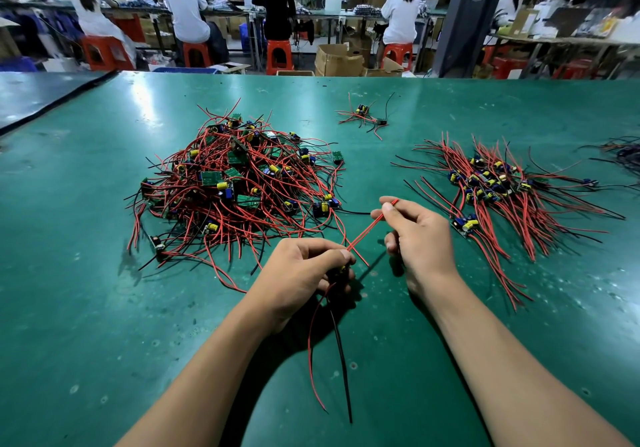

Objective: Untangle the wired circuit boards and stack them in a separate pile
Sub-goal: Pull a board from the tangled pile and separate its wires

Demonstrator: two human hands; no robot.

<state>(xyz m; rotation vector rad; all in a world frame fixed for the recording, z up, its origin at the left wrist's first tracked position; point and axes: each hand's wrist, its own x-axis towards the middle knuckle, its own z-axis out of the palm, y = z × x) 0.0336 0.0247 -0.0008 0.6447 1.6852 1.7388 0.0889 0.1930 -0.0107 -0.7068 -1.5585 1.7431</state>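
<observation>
The left hand, low in the centre of the frame, grips one small circuit board, which is almost hidden under its curled fingers. The right hand, just to the right of it, pinches the ends of the two red wires that run tight from this board, so the hands are apart, with the wires stretched between them. I think the main danger is too strong a pull: the wires are thin, and a hard tug could tear one from its solder point. A second danger is a loose red end from the tangled pile, in the centre left, which crosses close under the stretched pair; if it is caught, carrying the board to the right could drag the pile along. One more red wire and one black wire trail from the left hand toward the bottom edge, and they could hook on the sorted pile, at the right, when the board is laid there. For the count: two hands; one held board with four wires that I can see, three red and one black; one tangled pile and one sorted pile, each with too many boards to count surely; one small group of what seems to be two boards at the upper centre; and part of a further heap at the right edge, all on the green surface.
</observation>
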